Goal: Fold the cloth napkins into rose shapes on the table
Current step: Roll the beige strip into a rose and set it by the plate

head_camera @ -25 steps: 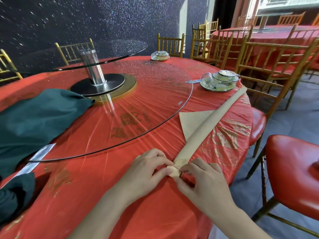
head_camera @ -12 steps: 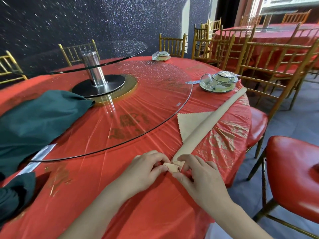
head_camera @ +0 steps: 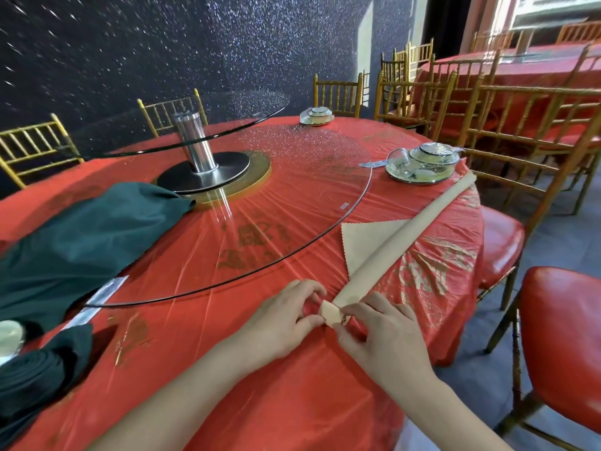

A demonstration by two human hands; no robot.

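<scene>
Beige cloth is pinched at its near tip by both hands. The left hand [head_camera: 279,323] is curled, thumb and forefinger closed on a small coiled end; the right hand [head_camera: 383,333] is curled against the same coil from the other side, its fingertips nipped on the fabric. Whether the coil is lifted or resting on the cover cannot be told.

From the hands the napkin [head_camera: 400,242] is laid out as a long rolled band, run diagonally across the red-covered table [head_camera: 292,402] towards the far right edge. A triangular flap is spread flat on the band's left side, its corner close by the rim of the glass turntable [head_camera: 292,177]. The band's far end is placed just beside a film-wrapped tea set [head_camera: 422,164].

Green cloth [head_camera: 81,242] is heaped on the left, partly on the glass, and a green roll [head_camera: 35,369] is seen at the near left edge. A steel post [head_camera: 195,141] is fixed at the turntable's centre, with a second glass disc carried above it. Gold-framed chairs [head_camera: 566,346] with red seats are set on the right, well apart from the hands
</scene>
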